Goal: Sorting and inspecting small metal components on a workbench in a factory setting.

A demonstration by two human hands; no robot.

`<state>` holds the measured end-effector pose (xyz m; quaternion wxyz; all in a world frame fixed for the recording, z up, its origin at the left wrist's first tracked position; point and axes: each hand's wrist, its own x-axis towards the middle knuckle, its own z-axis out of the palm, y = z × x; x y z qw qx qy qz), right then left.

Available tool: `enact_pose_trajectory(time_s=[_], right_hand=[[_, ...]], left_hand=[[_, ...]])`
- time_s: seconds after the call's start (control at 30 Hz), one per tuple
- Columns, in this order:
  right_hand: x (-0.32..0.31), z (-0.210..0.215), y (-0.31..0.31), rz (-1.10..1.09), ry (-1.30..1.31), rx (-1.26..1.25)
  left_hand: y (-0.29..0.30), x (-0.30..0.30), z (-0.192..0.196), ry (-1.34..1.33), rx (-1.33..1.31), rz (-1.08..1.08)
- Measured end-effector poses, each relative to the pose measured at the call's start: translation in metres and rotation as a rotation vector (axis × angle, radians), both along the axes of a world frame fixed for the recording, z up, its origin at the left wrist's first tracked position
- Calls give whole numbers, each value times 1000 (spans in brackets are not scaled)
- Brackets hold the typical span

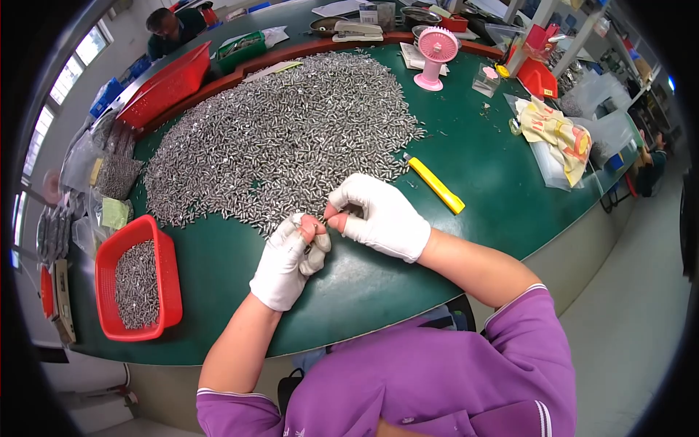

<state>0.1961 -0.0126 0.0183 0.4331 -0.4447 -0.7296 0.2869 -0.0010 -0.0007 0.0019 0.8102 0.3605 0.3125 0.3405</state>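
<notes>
Red is the colour of the basket (172,280) near the left edge of the green surface (502,189), and it is partly full of small metal pins. Past it, spread over the middle of the surface, lies a big pile of the same silver pins (280,135).

At the near edge of that pile the two white-gloved hands meet. The left hand (285,261) is curled narrow, and its bare fingertips (309,223) pinch something tiny that looks like one or a few pins; it is too small to tell for sure. The right hand (381,216) is bent over just beside it, with a fingertip touching the same spot at the rim of the pile.

So the step looks like picking and checking pins from the pile, a few at a time. The next move likely needs a soft, careful pinch so nothing slips.

Further right lies a yellow knife (435,185), and a pink fan (435,57) stands near the far edge.
</notes>
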Motion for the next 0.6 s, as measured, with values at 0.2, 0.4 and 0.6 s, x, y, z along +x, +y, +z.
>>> enact_pose_trajectory(time_s=[0.2,0.4,0.6], right_hand=[[5,-16,10,-57,-417,152],[-4,-17,5,41,-509,170],[-3,-14,7,22,-597,144]], left_hand=[[6,-6,-6,-80,17,-55],[8,-7,-9,-192,-83,36],[9,-1,-8,-228,-41,90]])
